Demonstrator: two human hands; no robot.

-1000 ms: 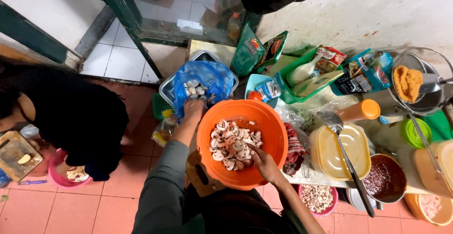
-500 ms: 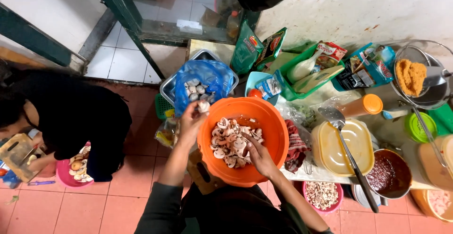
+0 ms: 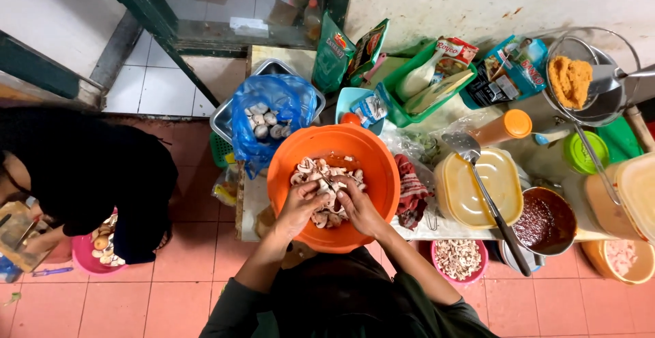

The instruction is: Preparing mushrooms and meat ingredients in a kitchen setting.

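Note:
An orange bowl [image 3: 382,174] of sliced mushrooms [image 3: 310,171] stands at the table's near edge. Both my hands are inside it, fingertips meeting over the slices. My left hand [image 3: 299,208] pinches a mushroom piece. My right hand [image 3: 360,207] closes on what looks like a small thin knife [image 3: 327,184] against that piece. A blue plastic bag [image 3: 273,109] of whole mushrooms lies in a metal tray just left of and behind the bowl.
Another person in black [image 3: 89,174] crouches at left over a pink bowl [image 3: 85,259]. Right of the orange bowl are a red cloth [image 3: 411,191], a yellow lidded tub [image 3: 477,188] with a ladle, a bowl of red sauce [image 3: 549,218], a pink bowl of chopped bits [image 3: 458,257], and packets in a green tray [image 3: 402,96].
My left hand has come back from the blue bag into the orange bowl and met my right hand over the slices. The person at left has shifted slightly.

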